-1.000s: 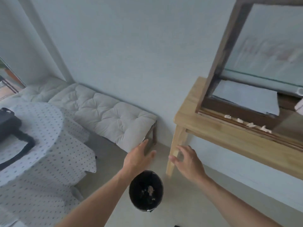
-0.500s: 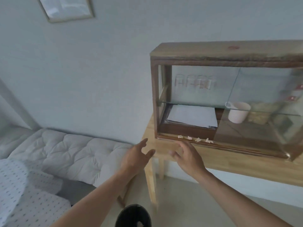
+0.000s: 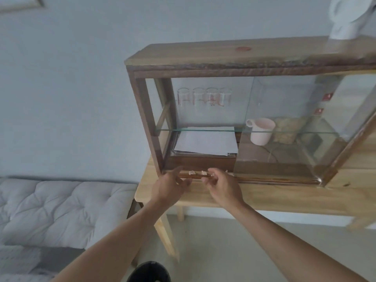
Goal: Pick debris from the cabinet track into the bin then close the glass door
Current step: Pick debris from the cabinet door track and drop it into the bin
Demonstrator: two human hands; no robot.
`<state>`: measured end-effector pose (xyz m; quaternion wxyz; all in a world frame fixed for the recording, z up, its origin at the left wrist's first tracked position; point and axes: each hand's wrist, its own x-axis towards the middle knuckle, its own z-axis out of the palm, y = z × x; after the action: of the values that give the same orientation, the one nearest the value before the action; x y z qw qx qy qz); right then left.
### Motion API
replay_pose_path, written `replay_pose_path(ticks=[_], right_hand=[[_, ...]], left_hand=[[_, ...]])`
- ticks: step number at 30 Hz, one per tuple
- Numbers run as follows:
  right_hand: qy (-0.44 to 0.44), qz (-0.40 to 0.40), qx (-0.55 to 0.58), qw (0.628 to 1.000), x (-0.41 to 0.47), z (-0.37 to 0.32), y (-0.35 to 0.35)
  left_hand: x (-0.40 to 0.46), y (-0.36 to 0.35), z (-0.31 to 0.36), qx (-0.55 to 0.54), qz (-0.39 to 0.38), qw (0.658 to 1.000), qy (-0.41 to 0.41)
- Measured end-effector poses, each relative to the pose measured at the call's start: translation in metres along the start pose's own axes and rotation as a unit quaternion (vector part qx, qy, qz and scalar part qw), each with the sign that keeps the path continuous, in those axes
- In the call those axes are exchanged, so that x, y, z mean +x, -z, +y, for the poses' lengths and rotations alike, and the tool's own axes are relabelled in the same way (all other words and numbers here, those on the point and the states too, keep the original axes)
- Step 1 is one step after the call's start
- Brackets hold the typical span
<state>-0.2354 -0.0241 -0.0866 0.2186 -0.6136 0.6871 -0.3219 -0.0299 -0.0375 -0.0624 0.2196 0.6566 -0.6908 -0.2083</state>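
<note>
1. at the front sill of a glass-fronted wooden cabinet [image 3: 223,64] on a pale wood table [image 3: 274,196]: both hands at the bottom track [image 3: 264,179], over a short row of pale scraps of debris [image 3: 191,172].
2. left hand [image 3: 168,189] half open, forefinger stretched toward the left end of the track, thumb apart; nothing visibly held.
3. right hand [image 3: 222,187] curled, fingertips drawn together right at the scraps near the middle of the open side; cannot tell whether a piece is already pinched.
4. glass door [image 3: 284,123] slid to the right, left half of the cabinet open; sheet of paper [image 3: 205,140] and a pale mug [image 3: 261,131] inside, under a glass shelf.
5. black bin [image 3: 149,271] on the floor below, just showing at the bottom edge between the forearms, well apart from the track.
6. step in hand, by the look of it: picking the debris, with pieces left in the groove and the door not yet closed.
7. next move likely calls for a fine fingertip pinch on each small scrap, a carry down to the bin, then a clear groove before sliding the door left.
</note>
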Motion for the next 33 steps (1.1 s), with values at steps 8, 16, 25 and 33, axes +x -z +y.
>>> replay_pose_path(ticks=[8, 16, 25, 33], right_hand=[[-0.011, -0.014, -0.036, 0.999, 0.011, 0.005, -0.006], [-0.014, 0.003, 0.002, 1.0, 0.016, 0.003, -0.012], [-0.035, -0.009, 0.068, 0.997, 0.016, -0.003, -0.01], [-0.018, -0.017, 0.091, 0.996, -0.002, -0.007, -0.01]], left_hand=[[0.019, -0.021, 0.013, 0.008, 0.021, 1.0, -0.007], [0.018, -0.023, 0.012, -0.017, 0.05, 0.999, -0.002], [0.022, -0.022, 0.016, -0.036, 0.056, 0.997, 0.024], [0.001, -0.016, 0.005, -0.078, 0.067, 0.994, 0.039]])
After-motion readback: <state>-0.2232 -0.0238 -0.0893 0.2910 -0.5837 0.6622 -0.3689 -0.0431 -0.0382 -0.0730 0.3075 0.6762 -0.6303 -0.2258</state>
